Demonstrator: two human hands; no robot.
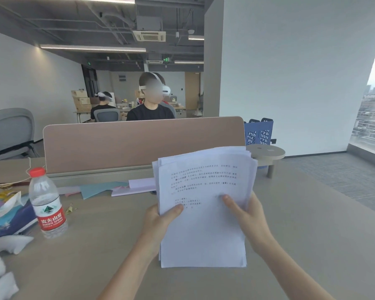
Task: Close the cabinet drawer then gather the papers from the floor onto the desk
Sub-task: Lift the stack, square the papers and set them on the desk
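I hold a stack of white printed papers upright over the light wooden desk, its lower edge at or just above the desktop. My left hand grips the stack's left edge with the thumb on the front sheet. My right hand holds the right side, thumb pressed on the page. The sheets are fanned unevenly at the top. No cabinet drawer or floor papers are in view.
A water bottle with a red cap stands left on the desk beside a tissue pack. Coloured paper sheets lie by the brown divider panel. A person sits beyond it. A round stool stands right.
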